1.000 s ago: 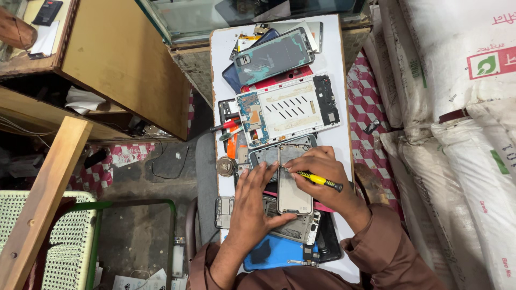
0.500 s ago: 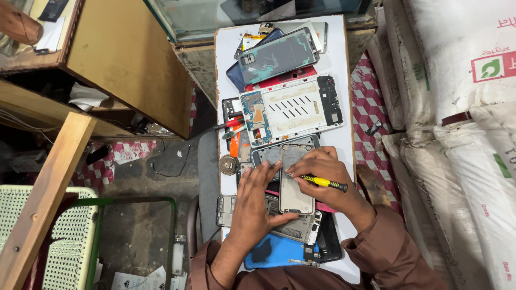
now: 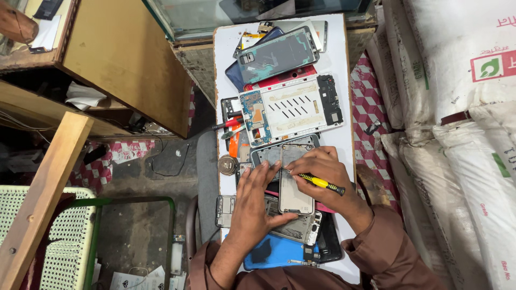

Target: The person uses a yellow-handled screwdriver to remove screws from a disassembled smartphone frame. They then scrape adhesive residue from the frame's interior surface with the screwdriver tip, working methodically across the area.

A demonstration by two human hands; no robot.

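Observation:
An opened phone [image 3: 296, 189] with a pale grey back lies upright on the narrow white table [image 3: 344, 134]. My left hand [image 3: 257, 198] grips the phone's left edge, thumb under its lower end. My right hand [image 3: 322, 174] holds a yellow-handled screwdriver [image 3: 318, 182], its thin tip pointing left at the top of the phone near my left fingertips. Under the phone lie other stripped phone frames [image 3: 293, 228] and a blue phone cover [image 3: 274, 252].
Further up the table lie a white phone frame with a circuit board [image 3: 293, 110], a grey-green phone back [image 3: 277, 53], red-handled tools [image 3: 228, 124] and a round metal piece [image 3: 227, 164]. White sacks [image 3: 457, 107] stand right; a wooden cabinet [image 3: 118, 53] and a green plastic crate [image 3: 59, 241] stand left.
My left hand has shifted slightly up along the phone's left edge, fingers nearer the screwdriver tip. The right hand and screwdriver stay at the same spot.

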